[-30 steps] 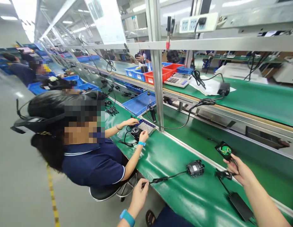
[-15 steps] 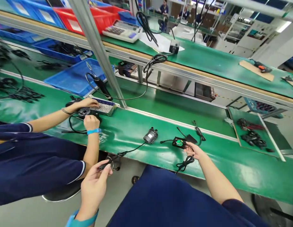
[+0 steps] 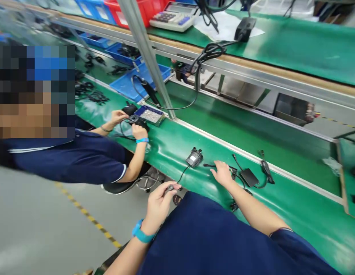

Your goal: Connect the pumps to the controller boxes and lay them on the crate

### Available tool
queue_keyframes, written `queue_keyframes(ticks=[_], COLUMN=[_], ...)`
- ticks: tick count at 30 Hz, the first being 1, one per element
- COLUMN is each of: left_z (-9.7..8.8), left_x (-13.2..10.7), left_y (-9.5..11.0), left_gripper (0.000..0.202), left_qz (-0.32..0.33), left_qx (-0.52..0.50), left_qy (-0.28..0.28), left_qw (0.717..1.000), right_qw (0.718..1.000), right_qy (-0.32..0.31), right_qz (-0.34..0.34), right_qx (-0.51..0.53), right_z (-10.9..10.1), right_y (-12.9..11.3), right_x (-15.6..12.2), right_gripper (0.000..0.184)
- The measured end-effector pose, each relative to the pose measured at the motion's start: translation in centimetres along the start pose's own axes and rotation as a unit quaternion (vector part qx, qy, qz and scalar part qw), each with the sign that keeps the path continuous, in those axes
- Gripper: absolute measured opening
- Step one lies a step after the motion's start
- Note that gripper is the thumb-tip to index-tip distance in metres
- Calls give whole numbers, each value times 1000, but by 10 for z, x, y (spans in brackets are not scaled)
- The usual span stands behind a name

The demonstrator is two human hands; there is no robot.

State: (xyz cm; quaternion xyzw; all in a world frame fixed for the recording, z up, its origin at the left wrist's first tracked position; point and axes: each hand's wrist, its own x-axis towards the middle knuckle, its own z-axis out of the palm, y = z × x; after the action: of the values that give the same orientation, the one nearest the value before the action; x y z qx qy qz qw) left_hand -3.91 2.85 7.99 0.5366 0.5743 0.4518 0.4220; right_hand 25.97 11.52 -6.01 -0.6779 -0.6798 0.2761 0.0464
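Low in front of the bench edge, my left hand (image 3: 158,204) pinches the cable connector (image 3: 170,187) at the end of a thin black cord. That cord runs up to a small black pump-like device (image 3: 194,158) with a pale label, lying on the green bench. My right hand (image 3: 223,175) is over the bench, thumb and fingers apart, touching or just above a black lead (image 3: 209,165). Partly hidden behind this hand is a small black part (image 3: 233,172). A flat black adapter (image 3: 249,177) with a coiled cord (image 3: 267,172) lies to its right.
At left, a co-worker's hands (image 3: 139,131) handle black cable beside a tray of small metal parts (image 3: 151,115). A metal post (image 3: 150,57) and an upper shelf (image 3: 280,63) stand over the bench. A cable loop (image 3: 194,91) hangs from the shelf.
The view has swung left. My left hand has brought the connector closer to the bench edge and the device. My right hand has let go of the open black box and shifted left to the lead.
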Motion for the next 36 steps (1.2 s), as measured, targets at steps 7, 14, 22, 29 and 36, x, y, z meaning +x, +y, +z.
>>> queue_keyframes(ticks=[7,14,22,29,36], left_z=[9,21,41,47,42], left_x=[-2,5,19,25,25], left_y=[4,10,23,29,26], left_gripper=[19,28,31,23,22], left_qz=[55,119,206,217,243], left_qx=[78,138,177,187,216], left_qy=[9,-76,-187,-181,-179], left_qw=[995,980,944,941,928], right_qw=[987,916,848,884,906], right_qy=[-106,-112,-69,-39,-31], right_qz=[-117,-111,-96,-171,-251], right_qx=[9,368,516,432,338], right_z=[11,-56,-84,-88,-101], right_y=[-21,-46,-59,-61,-73], right_x=[17,-64,-97,-103,-105], right_gripper=[12,29,27,25,29])
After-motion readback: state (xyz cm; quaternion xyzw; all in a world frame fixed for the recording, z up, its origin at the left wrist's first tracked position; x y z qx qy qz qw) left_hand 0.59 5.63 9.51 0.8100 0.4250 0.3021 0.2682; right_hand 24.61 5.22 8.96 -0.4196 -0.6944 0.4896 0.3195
